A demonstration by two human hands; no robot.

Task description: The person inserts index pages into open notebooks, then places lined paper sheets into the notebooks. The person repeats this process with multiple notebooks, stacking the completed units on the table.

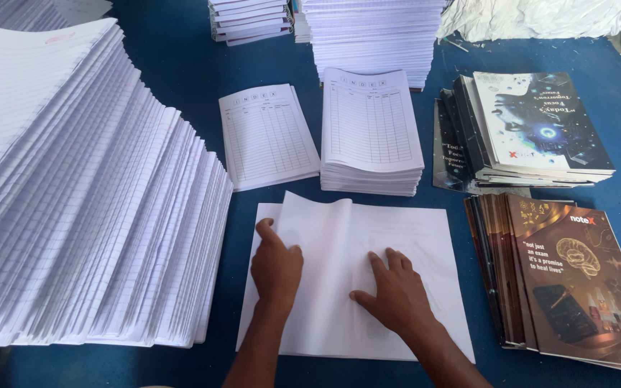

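A bundle of blank white sheets (404,237) lies open on the blue table (181,65) in front of me. My left hand (276,266) rests on its left part, fingers curled at a sheet's edge that is lifted and folding over. My right hand (391,291) presses flat on the middle of the sheets, fingers spread. Neither hand grips anything firmly.
A tall slanting stack of ruled paper (73,194) fills the left. Behind are a thin pile (267,136) and a thick pile (371,136) of printed table sheets, and more ruled stacks (375,36). At right lie dark blue covers (533,129) and brown covers (569,280).
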